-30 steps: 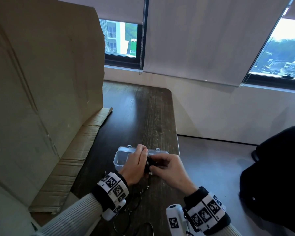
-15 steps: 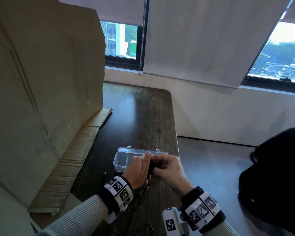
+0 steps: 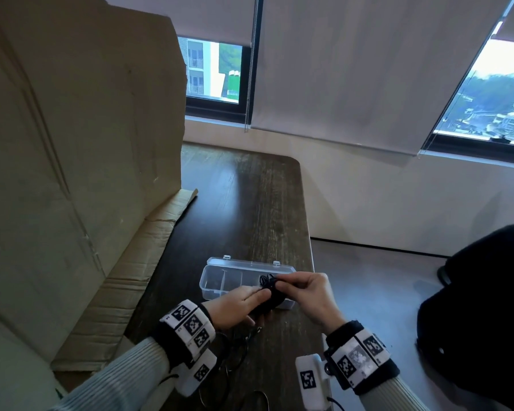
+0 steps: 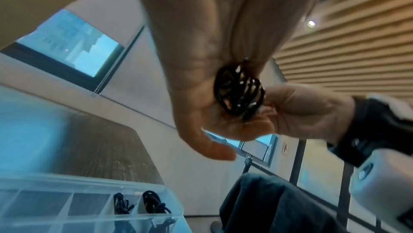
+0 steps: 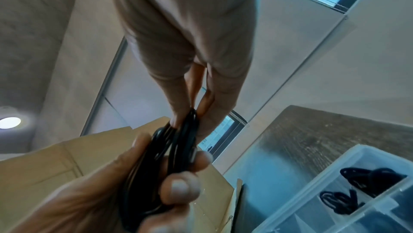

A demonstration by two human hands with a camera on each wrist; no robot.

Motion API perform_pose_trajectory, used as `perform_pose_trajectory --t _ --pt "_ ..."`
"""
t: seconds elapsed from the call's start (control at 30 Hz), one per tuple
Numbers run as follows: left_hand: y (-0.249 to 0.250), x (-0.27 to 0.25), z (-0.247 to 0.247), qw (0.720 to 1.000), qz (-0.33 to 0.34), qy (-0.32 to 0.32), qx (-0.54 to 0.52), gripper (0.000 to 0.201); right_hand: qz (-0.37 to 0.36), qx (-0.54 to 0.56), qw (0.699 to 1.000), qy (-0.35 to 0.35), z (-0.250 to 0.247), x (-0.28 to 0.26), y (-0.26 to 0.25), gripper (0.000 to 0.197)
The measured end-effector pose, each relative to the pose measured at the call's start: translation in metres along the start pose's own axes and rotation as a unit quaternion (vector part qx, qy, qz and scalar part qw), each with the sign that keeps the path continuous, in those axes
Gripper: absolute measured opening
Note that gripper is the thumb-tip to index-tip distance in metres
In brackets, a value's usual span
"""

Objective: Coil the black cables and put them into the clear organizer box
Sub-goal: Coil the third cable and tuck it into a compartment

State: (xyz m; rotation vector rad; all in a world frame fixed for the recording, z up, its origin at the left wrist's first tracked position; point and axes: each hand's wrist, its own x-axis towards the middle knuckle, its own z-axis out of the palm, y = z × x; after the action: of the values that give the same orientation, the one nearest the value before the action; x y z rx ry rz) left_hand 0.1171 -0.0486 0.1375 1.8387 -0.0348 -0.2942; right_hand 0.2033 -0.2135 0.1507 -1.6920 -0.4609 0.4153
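Both hands hold a coiled black cable just above the clear plastic organizer box.

The left hand [image 3: 238, 304] curls its grip round the small bundle of coiled black cable [image 3: 275, 293], fingertips wrapped over the loops, while the right hand [image 3: 306, 292] pinches the bundle's upper edge between thumb and fingers. The clear plastic organizer box [image 3: 217, 287] lies open on the dark wooden counter [image 3: 244, 209], directly under and just beyond the bundle, long axis running left to right. Two compartments at the box's right end already hold coiled black cables [image 4: 136, 203]; those to their left look empty. The bundle hangs over the box's right half, so the drop probably calls for a short shift leftward along the box. More loose black cable [image 3: 238, 351] lies on the counter nearer the person than the box.
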Motion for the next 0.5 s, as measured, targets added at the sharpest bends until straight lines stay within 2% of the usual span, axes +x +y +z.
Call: perform_pose_trajectory --t 0.1,0.2,0.3,0.37,0.43,0.5 --pt "0.004 -0.002 -0.001 0.997 0.004 -0.01 0.07 0.023 0.024 0.043 0.999 -0.016 0.002 -0.002 0.0 0.018" --pt "0.003 -0.001 0.0 0.99 0.006 0.008 0.141 0.017 0.046 0.067 0.996 -0.045 0.002 0.0 -0.001 0.018" --pt "0.0 0.002 0.0 0.977 -0.003 0.046 0.207 0.024 0.047 0.022 0.997 -0.053 0.002 0.002 0.002 0.018" --pt "0.0 0.003 0.001 0.964 -0.014 0.035 0.264 0.029 0.037 -0.045 0.997 -0.049 0.008 0.001 0.008 0.023" --pt "-0.001 0.006 0.008 0.94 -0.032 0.014 0.339 0.034 0.032 -0.133 0.99 -0.011 0.017 -0.001 0.013 0.036" --pt "-0.002 0.01 0.016 0.924 -0.033 0.058 0.376 0.035 0.024 -0.153 0.986 0.055 0.027 -0.002 0.013 0.031"
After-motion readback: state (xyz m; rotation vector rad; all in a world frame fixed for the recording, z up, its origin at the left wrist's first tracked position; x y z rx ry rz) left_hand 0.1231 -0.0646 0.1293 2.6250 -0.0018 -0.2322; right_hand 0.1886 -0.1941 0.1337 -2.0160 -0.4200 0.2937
